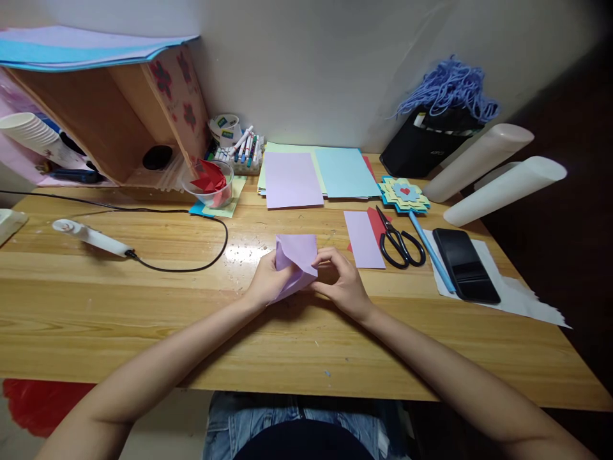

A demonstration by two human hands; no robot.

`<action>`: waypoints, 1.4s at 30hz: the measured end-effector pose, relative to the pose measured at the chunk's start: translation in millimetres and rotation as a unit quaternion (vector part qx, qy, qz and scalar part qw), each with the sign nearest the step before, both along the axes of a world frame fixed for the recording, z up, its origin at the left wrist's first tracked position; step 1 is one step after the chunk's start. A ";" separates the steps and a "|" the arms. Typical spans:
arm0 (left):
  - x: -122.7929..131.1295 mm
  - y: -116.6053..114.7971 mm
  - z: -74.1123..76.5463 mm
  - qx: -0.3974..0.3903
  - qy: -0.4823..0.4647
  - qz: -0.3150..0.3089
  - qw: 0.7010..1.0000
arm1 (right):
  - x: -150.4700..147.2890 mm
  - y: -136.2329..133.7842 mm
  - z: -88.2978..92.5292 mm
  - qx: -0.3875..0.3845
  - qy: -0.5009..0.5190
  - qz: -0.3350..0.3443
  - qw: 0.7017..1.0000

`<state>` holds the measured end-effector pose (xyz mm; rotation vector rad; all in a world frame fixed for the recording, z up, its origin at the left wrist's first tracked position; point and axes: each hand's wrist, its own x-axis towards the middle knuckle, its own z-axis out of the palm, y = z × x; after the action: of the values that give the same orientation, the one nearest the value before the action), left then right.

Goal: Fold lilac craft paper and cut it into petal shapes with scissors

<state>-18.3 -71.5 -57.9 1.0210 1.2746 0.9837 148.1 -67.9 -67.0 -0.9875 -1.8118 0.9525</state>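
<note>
Both my hands meet at the middle of the wooden table (143, 319) around a folded piece of lilac paper (297, 254). My left hand (268, 280) grips the paper's left side from below, its fingers closed under the fold. My right hand (341, 281) pinches the paper's right edge between thumb and curled fingers. The paper is lifted slightly off the table, with its upper flap standing toward the wall.
Black scissors (398, 241), a lilac strip (364, 239), a blue pencil (431, 250) and a black phone (464, 264) lie to the right. Coloured sheets (311, 174) sit behind. A glue gun (90, 236) with a black cable (211, 255) lies left, near a plastic bowl (213, 183).
</note>
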 end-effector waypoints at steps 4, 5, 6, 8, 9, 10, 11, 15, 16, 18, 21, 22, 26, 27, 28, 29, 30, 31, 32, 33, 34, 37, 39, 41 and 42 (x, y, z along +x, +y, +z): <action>-0.9 0.6 -0.6 0.045 0.028 -0.002 0.999 | 1.0 2.0 -4.1 -0.035 0.026 0.006 0.999; -1.2 0.5 -1.3 0.052 0.031 -0.003 0.998 | 2.1 3.0 -4.8 -0.039 0.028 0.010 0.999; -1.5 0.4 -2.1 0.058 0.032 -0.003 0.998 | 3.4 4.2 -5.3 -0.041 0.028 0.016 0.999; -1.9 0.0 -2.9 0.063 0.029 -0.005 0.998 | 6.5 6.9 -5.6 -0.048 0.027 0.034 0.998; -2.0 -0.1 -2.9 0.062 0.028 -0.007 0.998 | 8.0 8.3 -5.6 -0.051 0.025 0.043 0.997; -2.1 -0.3 -2.5 0.062 0.029 -0.010 0.998 | 9.3 9.6 -5.8 -0.056 0.022 0.051 0.997; -2.0 -0.4 -1.9 0.062 0.029 -0.014 0.998 | 10.4 10.7 -6.0 -0.063 0.021 0.056 0.996; -2.0 -0.6 1.3 0.060 0.023 -0.029 0.998 | 11.5 12.2 -8.0 -0.088 0.042 0.057 0.994; -2.2 -0.6 2.0 0.057 0.015 -0.033 0.998 | 11.1 11.8 -8.3 -0.092 0.051 0.056 0.993; -2.6 -0.4 3.3 0.055 -0.001 -0.041 0.998 | 9.8 10.7 -8.1 -0.093 0.061 0.051 0.993; -3.2 0.3 4.6 0.061 -0.014 -0.048 0.997 | 7.7 9.1 -6.7 -0.080 0.061 0.028 0.995; -3.3 0.7 4.6 0.061 -0.020 -0.052 0.997 | 7.1 8.6 -6.2 -0.074 0.061 0.017 0.995; -4.1 2.4 1.3 0.028 -0.057 -0.056 0.996 | 5.0 7.6 -5.6 -0.077 0.073 -0.020 0.994; -4.3 2.5 0.2 0.015 -0.070 -0.054 0.996 | 4.6 7.5 -5.7 -0.078 0.073 -0.028 0.994; -4.5 2.2 -0.5 0.006 -0.089 -0.053 0.995 | 4.3 7.4 -5.8 -0.076 0.073 -0.036 0.994; -4.5 1.5 -0.7 0.001 -0.110 -0.051 0.993 | 3.9 7.2 -5.8 -0.073 0.071 -0.042 0.994; -4.1 0.3 -0.2 0.004 -0.130 -0.050 0.990 | 3.6 7.0 -5.6 -0.071 0.068 -0.047 0.994; -3.5 -1.4 1.2 0.014 -0.139 -0.051 0.989 | 3.2 6.6 -5.2 -0.070 0.064 -0.051 0.994; -2.4 -3.4 3.3 0.028 -0.133 -0.056 0.989 | 2.8 6.0 -4.8 -0.068 0.060 -0.054 0.994; -1.0 -5.7 5.8 0.042 -0.112 -0.060 0.991 | 2.4 5.1 -4.3 -0.068 0.055 -0.055 0.995; 0.7 -7.9 8.3 0.056 -0.081 -0.062 0.993 | 2.0 4.0 -3.8 -0.068 0.051 -0.054 0.995; 5.7 -12.0 13.0 0.074 -0.020 -0.038 0.996 | 0.7 0.4 -3.5 -0.069 0.042 -0.041 0.996; 6.9 -11.2 11.9 0.065 -0.022 -0.010 0.998 | -0.1 -1.2 -4.1 -0.078 0.048 -0.041 0.995; 5.9 -8.0 8.2 0.047 -0.024 0.010 0.999 | -0.9 -1.3 -4.9 -0.103 0.076 -0.049 0.991; 4.7 -6.1 6.0 0.041 -0.026 0.017 0.999 | -1.3 -0.7 -5.2 -0.122 0.093 -0.049 0.987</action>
<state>-13.6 -77.6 -51.8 1.0336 1.2208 1.0890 146.8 -68.7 -72.2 -1.0874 -1.5020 1.1837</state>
